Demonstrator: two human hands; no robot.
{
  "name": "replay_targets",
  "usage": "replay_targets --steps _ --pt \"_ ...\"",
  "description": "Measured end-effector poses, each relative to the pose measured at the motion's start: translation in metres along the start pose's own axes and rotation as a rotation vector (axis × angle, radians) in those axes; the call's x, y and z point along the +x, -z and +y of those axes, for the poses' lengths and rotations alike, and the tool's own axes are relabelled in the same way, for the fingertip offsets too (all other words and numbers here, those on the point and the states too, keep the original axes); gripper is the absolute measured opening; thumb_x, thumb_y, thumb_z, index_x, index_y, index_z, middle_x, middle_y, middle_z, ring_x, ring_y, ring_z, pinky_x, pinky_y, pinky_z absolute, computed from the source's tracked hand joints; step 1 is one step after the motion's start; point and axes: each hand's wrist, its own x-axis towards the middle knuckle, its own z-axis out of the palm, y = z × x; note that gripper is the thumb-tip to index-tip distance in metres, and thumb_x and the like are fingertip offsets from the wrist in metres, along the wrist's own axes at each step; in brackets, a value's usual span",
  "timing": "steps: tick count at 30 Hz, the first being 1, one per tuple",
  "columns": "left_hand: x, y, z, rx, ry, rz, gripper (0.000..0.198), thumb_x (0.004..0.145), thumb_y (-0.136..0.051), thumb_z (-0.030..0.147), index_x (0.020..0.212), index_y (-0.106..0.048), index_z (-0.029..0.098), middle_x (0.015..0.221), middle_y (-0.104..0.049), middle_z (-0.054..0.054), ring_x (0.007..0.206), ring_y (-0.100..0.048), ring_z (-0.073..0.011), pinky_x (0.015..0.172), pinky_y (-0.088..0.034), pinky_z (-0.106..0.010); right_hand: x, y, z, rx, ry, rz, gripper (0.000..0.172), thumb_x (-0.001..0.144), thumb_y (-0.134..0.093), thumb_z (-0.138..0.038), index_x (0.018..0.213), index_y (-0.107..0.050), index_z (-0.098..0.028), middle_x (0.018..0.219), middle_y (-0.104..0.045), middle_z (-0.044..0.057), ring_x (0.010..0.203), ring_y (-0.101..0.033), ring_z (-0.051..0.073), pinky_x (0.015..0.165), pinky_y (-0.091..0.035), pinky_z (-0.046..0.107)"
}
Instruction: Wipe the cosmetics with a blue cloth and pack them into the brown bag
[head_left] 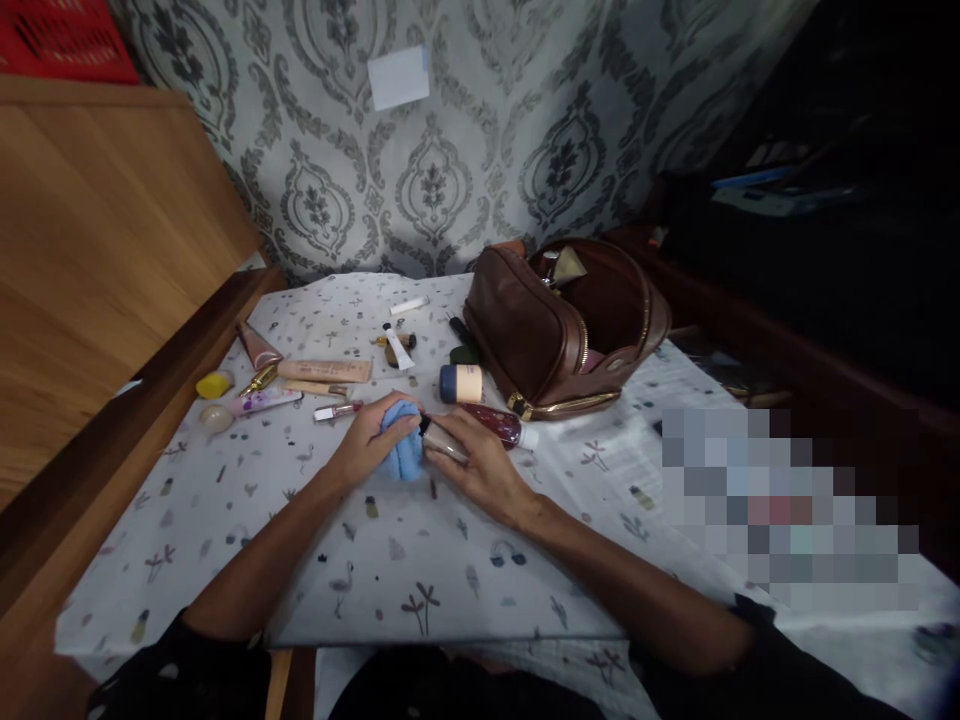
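Observation:
My left hand (pixel 371 435) is closed round a blue cloth (pixel 405 450) at the middle of the table. My right hand (pixel 480 462) grips a small tube with a dark cap (pixel 442 442), and the cap end touches the cloth. A dark red bottle (pixel 495 422) lies just behind my right hand. A small jar with a blue lid (pixel 460 384) lies on its side beyond both hands.
An open brown leather pouch (pixel 540 340) sits at the back right of the patterned tablecloth (pixel 420 570). Several cosmetic tubes, such as a beige one (pixel 324 371) and a pink one (pixel 264 402), lie at the back left. A wooden cabinet (pixel 97 250) stands at left. A blurred patch covers the right.

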Motion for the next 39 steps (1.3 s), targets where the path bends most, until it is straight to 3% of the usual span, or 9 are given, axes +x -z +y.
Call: replay_targets --steps 11,14,19,22,27,31,34,37,39 --pt "0.000 -0.001 -0.007 -0.038 0.043 -0.034 0.038 0.091 -0.053 0.051 0.104 -0.065 0.017 0.082 -0.062 -0.002 0.079 -0.057 -0.0171 0.073 -0.046 -0.026 -0.002 -0.003 0.002 0.009 -0.015 -0.017 0.027 0.091 -0.057 -0.030 0.115 -0.062 -0.018 0.094 -0.060 0.007 0.085 -0.059 0.022 0.078 -0.052 0.038" --pt "0.000 -0.003 -0.007 -0.141 0.074 0.055 0.045 0.089 -0.055 0.055 0.112 -0.064 0.018 0.079 -0.061 -0.001 0.071 -0.056 -0.0154 0.066 -0.046 -0.025 0.001 -0.001 0.001 0.073 -0.060 0.032 0.027 0.089 -0.060 -0.033 0.112 -0.065 -0.019 0.095 -0.064 0.007 0.088 -0.060 0.022 0.081 -0.051 0.037" --pt "0.001 -0.011 -0.011 -0.265 0.085 0.222 0.042 0.089 -0.055 0.056 0.109 -0.064 0.021 0.094 -0.065 -0.004 0.090 -0.059 -0.0190 0.083 -0.048 -0.029 0.006 0.004 -0.001 0.298 -0.218 0.162 0.034 0.083 -0.069 -0.038 0.111 -0.067 -0.019 0.108 -0.070 0.007 0.102 -0.064 0.024 0.094 -0.049 0.040" --pt "-0.001 -0.020 -0.017 -0.301 0.128 0.126 0.044 0.082 -0.064 0.057 0.105 -0.064 0.019 0.088 -0.064 -0.003 0.084 -0.058 -0.0191 0.078 -0.049 -0.029 0.006 0.005 0.000 0.426 -0.268 0.236 0.039 0.077 -0.075 -0.038 0.111 -0.068 -0.020 0.112 -0.071 0.007 0.106 -0.064 0.025 0.097 -0.049 0.041" --pt "-0.008 -0.037 -0.018 -0.280 0.129 -0.188 0.042 0.081 -0.068 0.048 0.110 -0.062 0.018 0.086 -0.064 -0.003 0.076 -0.056 -0.0166 0.072 -0.049 -0.028 0.007 0.004 0.000 0.622 -0.304 0.281 0.041 0.072 -0.079 -0.040 0.107 -0.069 -0.021 0.106 -0.072 0.005 0.098 -0.067 0.022 0.092 -0.052 0.041" --pt "-0.011 -0.044 -0.016 -0.238 0.115 -0.157 0.035 0.083 -0.065 0.045 0.106 -0.066 0.018 0.090 -0.068 -0.005 0.083 -0.060 -0.0206 0.080 -0.050 -0.032 0.007 0.001 0.000 0.730 -0.326 0.216 0.042 0.071 -0.079 -0.043 0.106 -0.068 -0.022 0.100 -0.073 0.004 0.092 -0.067 0.021 0.086 -0.054 0.038" --pt "-0.010 -0.045 -0.016 -0.163 0.077 -0.081 0.033 0.085 -0.062 0.046 0.106 -0.068 0.020 0.095 -0.071 -0.006 0.091 -0.064 -0.0242 0.087 -0.051 -0.035 0.005 0.001 -0.004 0.636 -0.297 0.191 0.043 0.074 -0.076 -0.041 0.112 -0.065 -0.022 0.108 -0.070 0.006 0.099 -0.066 0.022 0.090 -0.052 0.038" --pt "-0.009 -0.046 -0.020 -0.040 -0.009 -0.022 0.032 0.085 -0.061 0.045 0.107 -0.068 0.023 0.100 -0.073 -0.006 0.094 -0.066 -0.0258 0.092 -0.051 -0.038 0.004 0.003 -0.011 0.355 -0.251 0.257 0.047 0.072 -0.077 -0.034 0.115 -0.063 -0.020 0.112 -0.066 0.008 0.102 -0.062 0.023 0.090 -0.051 0.038" --pt "-0.011 -0.048 -0.024 0.052 -0.044 0.006 0.025 0.083 -0.061 0.041 0.099 -0.068 0.023 0.093 -0.074 -0.005 0.088 -0.068 -0.0258 0.087 -0.054 -0.037 0.003 0.005 -0.017 0.187 -0.229 0.284 0.039 0.072 -0.076 -0.031 0.107 -0.064 -0.020 0.105 -0.065 0.007 0.098 -0.061 0.023 0.086 -0.051 0.036"
